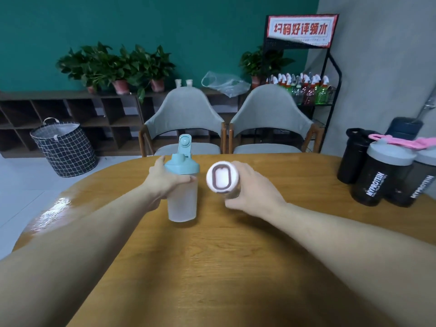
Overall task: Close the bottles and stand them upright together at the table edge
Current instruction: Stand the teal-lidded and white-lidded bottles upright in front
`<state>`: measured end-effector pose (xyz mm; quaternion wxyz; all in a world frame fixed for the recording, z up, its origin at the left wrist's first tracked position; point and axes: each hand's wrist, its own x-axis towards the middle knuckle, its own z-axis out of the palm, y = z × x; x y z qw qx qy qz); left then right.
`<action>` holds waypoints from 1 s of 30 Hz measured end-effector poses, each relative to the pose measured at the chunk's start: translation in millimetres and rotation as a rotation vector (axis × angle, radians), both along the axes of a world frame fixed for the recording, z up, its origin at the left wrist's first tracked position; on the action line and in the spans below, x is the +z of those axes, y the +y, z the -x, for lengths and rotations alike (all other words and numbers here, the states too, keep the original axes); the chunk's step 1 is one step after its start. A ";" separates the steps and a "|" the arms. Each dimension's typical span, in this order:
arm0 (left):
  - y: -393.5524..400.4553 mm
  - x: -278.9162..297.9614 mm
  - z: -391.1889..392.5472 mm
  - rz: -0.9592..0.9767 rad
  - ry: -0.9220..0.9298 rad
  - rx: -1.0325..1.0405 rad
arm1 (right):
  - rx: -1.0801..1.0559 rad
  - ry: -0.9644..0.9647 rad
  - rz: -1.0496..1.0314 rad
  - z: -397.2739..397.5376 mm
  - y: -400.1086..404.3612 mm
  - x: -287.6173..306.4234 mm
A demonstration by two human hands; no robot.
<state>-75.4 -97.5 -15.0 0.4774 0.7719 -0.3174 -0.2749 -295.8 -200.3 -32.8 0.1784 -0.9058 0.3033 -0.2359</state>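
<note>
A frosted clear shaker bottle (pixel 182 204) with a teal lid stands upright near the middle of the wooden table (pixel 212 267). Its teal flip cap (pixel 184 143) is swung up and open. My left hand (pixel 165 179) grips this bottle just under the lid. My right hand (pixel 250 187) holds a second bottle (pixel 221 177), tilted toward me so that I mostly see its white lid with a brown oval ring; its body is largely hidden by my fingers.
Three dark shaker bottles (pixel 379 175) stand together at the table's right edge, with pink fabric (pixel 401 141) on top. Two grey chairs (pixel 184 123) face the far side of the table. A checked basket (pixel 63 147) sits on the floor at the left.
</note>
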 end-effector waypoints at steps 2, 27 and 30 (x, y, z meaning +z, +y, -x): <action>-14.1 -1.1 20.8 0.041 -0.031 -0.008 | -0.087 -0.070 -0.077 21.1 -7.3 9.0; -176.7 -32.7 362.2 0.380 0.003 -0.488 | -0.628 -0.185 -0.318 359.0 -94.9 5.4; -186.8 -38.8 389.3 0.387 -0.020 -0.492 | -0.642 -0.203 -0.347 383.7 -109.8 0.9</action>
